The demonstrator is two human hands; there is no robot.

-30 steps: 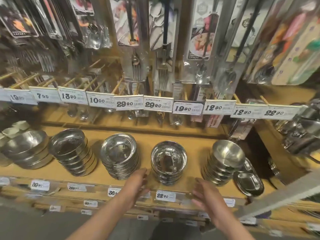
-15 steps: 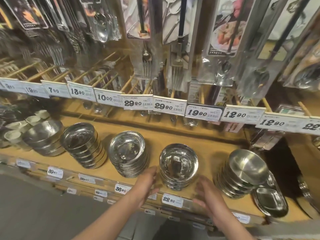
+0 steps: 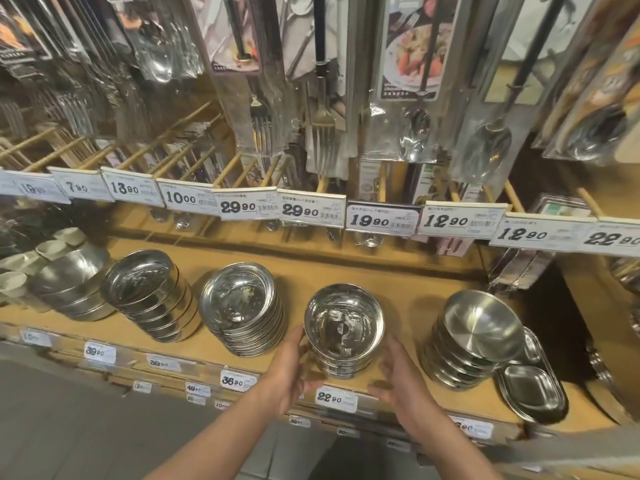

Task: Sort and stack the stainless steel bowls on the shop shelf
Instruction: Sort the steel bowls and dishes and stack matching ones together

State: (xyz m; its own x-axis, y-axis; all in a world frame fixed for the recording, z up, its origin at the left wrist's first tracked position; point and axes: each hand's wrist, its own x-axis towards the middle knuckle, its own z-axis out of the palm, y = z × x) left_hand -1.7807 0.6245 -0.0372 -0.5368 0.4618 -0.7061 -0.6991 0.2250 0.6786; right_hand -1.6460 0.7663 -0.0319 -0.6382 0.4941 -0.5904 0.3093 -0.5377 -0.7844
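Several stacks of stainless steel bowls stand in a row on the wooden shelf (image 3: 398, 278). In the middle is a short stack of deep bowls (image 3: 343, 329). My left hand (image 3: 289, 370) lies against the left side of that stack, fingers nearly straight and thumb below. My right hand (image 3: 401, 377) is at the stack's right side, fingers straight; whether it touches the bowls is unclear. To the left stand a stack of shallow dishes (image 3: 242, 308) and a stack of flat-bottomed bowls (image 3: 149, 294). A tilted stack of matte bowls (image 3: 474, 337) stands on the right.
Packaged forks, spoons and ladles (image 3: 322, 133) hang low over the shelf behind a row of price tags (image 3: 311, 212). Oval steel trays (image 3: 533, 391) lie at the far right, wide bowls (image 3: 69, 282) and small white cups (image 3: 52, 249) at the far left. Price labels line the front edge.
Both hands have moved forward from the shelf's front edge to either side of the middle stack. The view has shifted closer and to the left.
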